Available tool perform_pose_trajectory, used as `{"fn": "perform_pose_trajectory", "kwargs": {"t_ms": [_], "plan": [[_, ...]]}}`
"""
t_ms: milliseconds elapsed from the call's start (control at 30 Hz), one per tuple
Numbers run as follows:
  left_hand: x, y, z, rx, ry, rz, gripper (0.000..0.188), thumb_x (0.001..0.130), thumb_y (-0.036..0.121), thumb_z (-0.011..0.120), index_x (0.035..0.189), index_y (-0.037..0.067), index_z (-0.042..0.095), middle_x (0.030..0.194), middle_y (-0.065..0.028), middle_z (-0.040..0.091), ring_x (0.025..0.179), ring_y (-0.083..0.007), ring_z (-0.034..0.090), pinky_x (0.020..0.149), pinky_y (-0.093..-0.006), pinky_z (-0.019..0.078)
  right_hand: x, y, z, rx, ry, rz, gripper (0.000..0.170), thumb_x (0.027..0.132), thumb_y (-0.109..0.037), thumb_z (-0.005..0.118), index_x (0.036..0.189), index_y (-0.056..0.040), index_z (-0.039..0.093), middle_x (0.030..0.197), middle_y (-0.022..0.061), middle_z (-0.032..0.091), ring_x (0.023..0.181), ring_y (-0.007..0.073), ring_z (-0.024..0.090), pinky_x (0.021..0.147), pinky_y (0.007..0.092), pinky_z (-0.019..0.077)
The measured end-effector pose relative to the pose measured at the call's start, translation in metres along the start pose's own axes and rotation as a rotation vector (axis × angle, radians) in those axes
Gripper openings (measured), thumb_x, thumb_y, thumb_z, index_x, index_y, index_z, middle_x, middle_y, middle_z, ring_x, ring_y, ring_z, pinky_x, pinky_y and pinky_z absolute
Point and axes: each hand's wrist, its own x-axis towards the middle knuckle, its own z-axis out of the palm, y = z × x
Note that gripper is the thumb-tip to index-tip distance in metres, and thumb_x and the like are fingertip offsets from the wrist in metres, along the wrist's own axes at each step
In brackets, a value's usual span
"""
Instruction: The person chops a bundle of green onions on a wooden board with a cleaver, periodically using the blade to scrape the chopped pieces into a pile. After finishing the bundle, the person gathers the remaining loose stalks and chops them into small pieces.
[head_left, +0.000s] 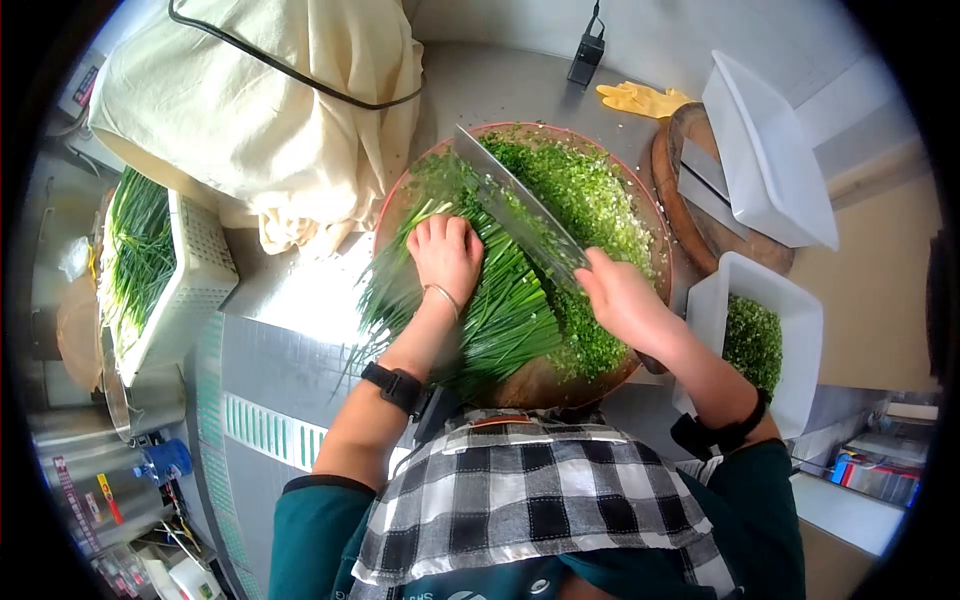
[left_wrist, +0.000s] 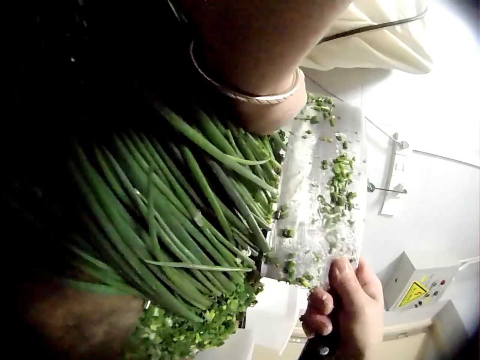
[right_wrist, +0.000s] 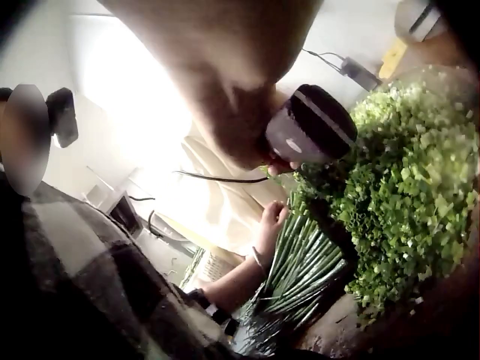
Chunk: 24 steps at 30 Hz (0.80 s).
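Long green stalks [head_left: 505, 325] lie in a thick bundle on a round board [head_left: 540, 385], and the left hand [head_left: 446, 258] presses on them with its fingers bent over the bundle. The right hand [head_left: 625, 300] grips the handle of a broad cleaver [head_left: 525, 205], whose blade stands between the bundle and a heap of chopped greens [head_left: 610, 200]. In the left wrist view, green bits cling to the blade [left_wrist: 322, 187], and the right hand [left_wrist: 352, 307] holds its dark handle. The right wrist view shows the left hand [right_wrist: 271, 225] on the stalks [right_wrist: 300, 259].
At the right stand a white tub [head_left: 807, 330] with chopped greens, an empty white tub [head_left: 770, 150] and another round board [head_left: 670, 185] with a blade on it. A yellow glove [head_left: 643, 99] lies behind. At the left are a crate [head_left: 205, 260] of stalks and a cream cloth [head_left: 270, 100].
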Motion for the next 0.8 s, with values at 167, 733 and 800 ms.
{"fn": "perform_pose_trajectory", "kwargs": {"t_ms": [167,733,800], "plan": [[-0.001,0.001,0.000,0.007,-0.047,-0.031,0.013,0.072,0.013,0.064,0.083,0.011,0.056,0.090,-0.0078,0.055,0.090,-0.0289,0.051,0.082,-0.0423,0.0366,0.010,0.002,0.002,-0.136,-0.173,0.067,0.020,0.095,-0.019,0.045,0.094,0.0015,0.046,0.067,0.0197,0.057,0.063,0.0366,0.059,0.057,0.0462,0.0441],[-0.003,-0.002,0.002,-0.012,-0.077,-0.041,0.013,0.073,0.014,0.064,0.084,0.011,0.056,0.090,-0.0080,0.055,0.092,-0.0285,0.050,0.085,-0.0427,0.0357,0.010,0.016,0.006,-0.131,-0.151,-0.050,0.022,0.096,-0.020,0.043,0.094,0.0012,0.047,0.067,0.0197,0.057,0.059,0.0336,0.058,0.055,0.0437,0.0432],[-0.002,-0.001,0.000,-0.031,-0.090,-0.046,0.013,0.074,0.014,0.064,0.083,0.010,0.056,0.090,-0.0080,0.054,0.092,-0.0288,0.050,0.085,-0.0430,0.0359,0.037,0.011,0.026,-0.051,-0.213,0.050,0.021,0.096,-0.019,0.042,0.096,0.0017,0.047,0.071,0.0194,0.058,0.061,0.0330,0.059,0.057,0.0437,0.0454]]}}
